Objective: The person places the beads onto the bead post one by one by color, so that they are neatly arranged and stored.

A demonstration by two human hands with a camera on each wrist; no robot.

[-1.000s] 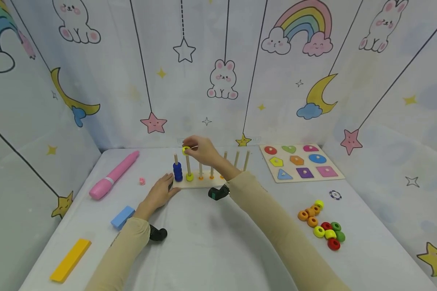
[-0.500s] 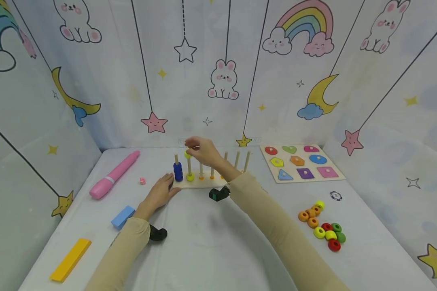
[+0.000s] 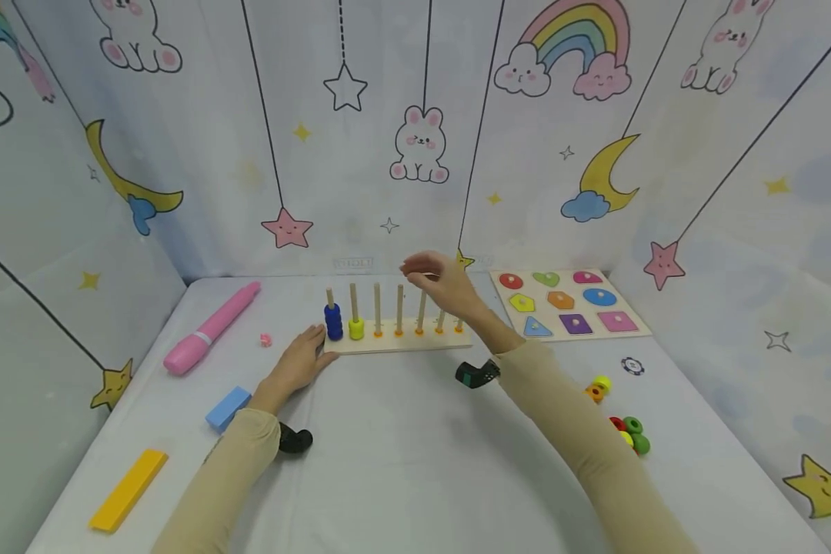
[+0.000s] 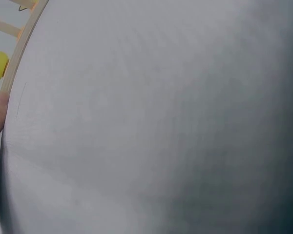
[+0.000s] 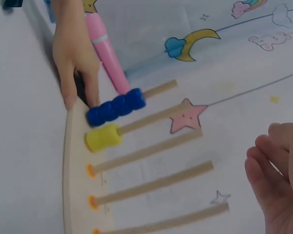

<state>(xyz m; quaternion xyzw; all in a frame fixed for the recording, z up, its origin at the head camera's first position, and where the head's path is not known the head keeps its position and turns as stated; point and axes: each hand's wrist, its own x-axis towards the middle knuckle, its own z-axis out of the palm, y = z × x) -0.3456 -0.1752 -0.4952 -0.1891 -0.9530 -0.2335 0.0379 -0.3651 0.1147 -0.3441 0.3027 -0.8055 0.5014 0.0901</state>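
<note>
My left hand point(image 3: 296, 371) rests against the left end of a wooden peg board point(image 3: 402, 346), its thumb at the front edge and the other fingers beside the end. On the leftmost peg sits a stack of blue beads point(image 5: 116, 107). Yellow beads point(image 3: 356, 329) sit low on the second peg. The other pegs point(image 5: 156, 185) stand bare, apart from small orange rings at their feet. Up and to the right, my right hand point(image 3: 446, 285) hovers over the right half of the board with bent fingers and nothing in them; the right wrist view shows these fingers point(image 5: 256, 175) clear of the pegs.
Loose coloured beads point(image 3: 632, 425) lie at the right, partly behind my right sleeve. Behind them are a poker chip point(image 3: 632, 366) and a shape puzzle board point(image 3: 623, 335). A pink stick point(image 3: 211, 329), a blue block point(image 3: 228, 408) and a yellow block point(image 3: 128, 490) lie at left.
My right hand lets go of a yellow bead at the top of the second peg; the bead now sits low on it. That hand has moved right. The left hand stays at the board.
</note>
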